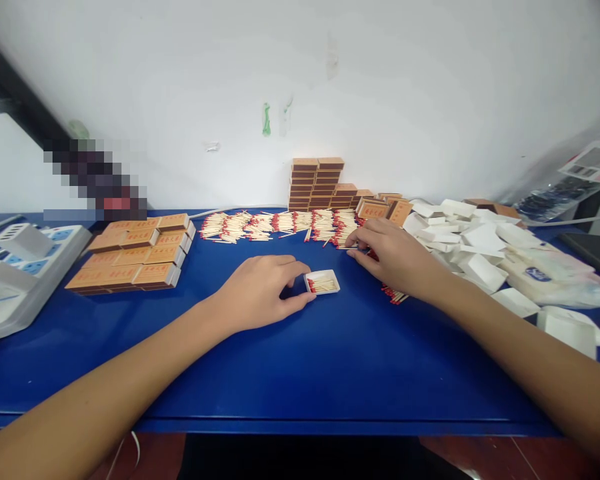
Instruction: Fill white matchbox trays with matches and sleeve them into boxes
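My left hand [263, 290] rests on the blue table [300, 373] and pinches the left edge of a small white matchbox tray [323, 282] with several red-tipped matches in it. My right hand [393, 257] lies palm down further right, its fingertips pressed on loose matches at the right end of a long row of matches [280, 225]. More matches [394, 295] stick out from under its wrist.
Closed orange matchboxes [135, 257] lie in rows at the left; more are stacked against the wall [316, 183]. A heap of white empty trays [473, 243] and plastic bags [555, 273] fill the right. A grey power strip [20, 270] sits at far left.
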Demonstrator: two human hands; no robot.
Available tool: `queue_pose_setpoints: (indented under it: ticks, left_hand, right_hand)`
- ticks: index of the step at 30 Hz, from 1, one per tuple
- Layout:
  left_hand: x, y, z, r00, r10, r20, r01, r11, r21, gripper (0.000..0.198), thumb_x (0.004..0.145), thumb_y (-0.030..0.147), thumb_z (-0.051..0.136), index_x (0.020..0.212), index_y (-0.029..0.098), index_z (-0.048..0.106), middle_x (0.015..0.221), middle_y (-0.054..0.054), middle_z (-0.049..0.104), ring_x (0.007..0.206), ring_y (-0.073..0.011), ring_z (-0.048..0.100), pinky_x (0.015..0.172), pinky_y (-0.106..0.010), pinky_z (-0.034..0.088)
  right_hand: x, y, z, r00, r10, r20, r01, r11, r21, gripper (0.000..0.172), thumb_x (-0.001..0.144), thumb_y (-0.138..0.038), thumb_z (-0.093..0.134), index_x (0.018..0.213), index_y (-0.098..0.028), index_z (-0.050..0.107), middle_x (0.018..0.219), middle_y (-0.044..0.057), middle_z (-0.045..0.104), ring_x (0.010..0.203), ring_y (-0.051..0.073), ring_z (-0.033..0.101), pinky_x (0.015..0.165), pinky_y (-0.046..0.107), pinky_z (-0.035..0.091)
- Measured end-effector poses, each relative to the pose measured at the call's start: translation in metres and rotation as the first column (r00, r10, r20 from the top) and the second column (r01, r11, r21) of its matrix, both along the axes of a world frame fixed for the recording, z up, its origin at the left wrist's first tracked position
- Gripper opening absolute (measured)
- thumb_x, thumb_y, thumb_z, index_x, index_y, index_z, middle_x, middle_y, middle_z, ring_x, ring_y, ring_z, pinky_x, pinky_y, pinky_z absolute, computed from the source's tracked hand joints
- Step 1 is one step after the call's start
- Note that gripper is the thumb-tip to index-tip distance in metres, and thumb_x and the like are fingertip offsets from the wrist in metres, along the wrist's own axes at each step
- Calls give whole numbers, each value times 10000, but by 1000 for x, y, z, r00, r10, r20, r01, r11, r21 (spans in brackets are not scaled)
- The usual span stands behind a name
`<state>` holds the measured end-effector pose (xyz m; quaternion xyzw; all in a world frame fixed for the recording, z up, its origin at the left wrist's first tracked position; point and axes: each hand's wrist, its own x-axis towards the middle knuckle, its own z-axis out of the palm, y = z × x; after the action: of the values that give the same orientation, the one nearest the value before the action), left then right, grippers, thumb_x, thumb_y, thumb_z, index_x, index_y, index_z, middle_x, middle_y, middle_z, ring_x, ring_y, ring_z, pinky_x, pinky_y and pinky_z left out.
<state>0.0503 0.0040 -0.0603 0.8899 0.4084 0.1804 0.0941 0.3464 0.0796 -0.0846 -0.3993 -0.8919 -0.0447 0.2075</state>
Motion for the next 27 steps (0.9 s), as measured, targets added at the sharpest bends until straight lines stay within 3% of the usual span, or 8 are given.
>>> queue_pose_setpoints:
  ticks: [6,10,27]
  left_hand:
    - [0,-1,0,1000,-3,4,3,1000,-2,273,1005,364,736,1223,205,778,887,-1,704,729,-153,620,663,-284,420]
    - [-1,-1,0,1000,-6,2,6,1000,1,268,1005,359,735,1219,205,779,891,1,708,720,-149,614,659,-285,419]
    - [1,0,0,1000,1,-6,-1,1000,2,277,1004,367,734,1226,207,780,889,-1,707,704,-149,610,651,-290,422]
  right_hand:
    - [0,1,-1,1000,4,16,-4,1000,-18,165,1056,-272,562,985,-209,697,955,120,687,975,323,638,836,446,507]
    - [1,2,-2,1000,-7,2,7,1000,-8,151,1050,-292,586,1066,-198,703,986,126,695,987,327,635,846,452,509]
    - [2,2,-2,1000,-9,12,9,1000,1,148,1047,-288,582,1078,-208,703,981,126,688,972,324,631,822,435,488]
